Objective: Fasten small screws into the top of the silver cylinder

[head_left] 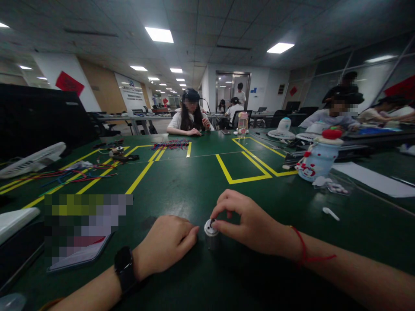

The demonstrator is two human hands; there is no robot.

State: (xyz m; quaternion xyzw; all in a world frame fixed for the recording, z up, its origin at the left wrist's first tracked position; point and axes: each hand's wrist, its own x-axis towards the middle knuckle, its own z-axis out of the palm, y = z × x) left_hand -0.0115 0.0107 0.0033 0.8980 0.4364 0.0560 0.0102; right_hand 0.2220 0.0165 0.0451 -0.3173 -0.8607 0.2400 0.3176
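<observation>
The left hand rests, fingers folded in, on the desk just beside the upright metal cylinder; the right hand pinches its top, work seemingly unfinished, how much remains unclear.

The fingertips of the right hand cover one part of the metal cylinder, so it cannot be told whether they pinch something small. The lower side of this cylinder is almost lost in shadow. Of the left hand, most fingers are folded out of sight. The sheet is mostly hidden under blurred squares. A pale, rounded object is cut by the lower left corner, and the far wires are too small to separate.
</observation>
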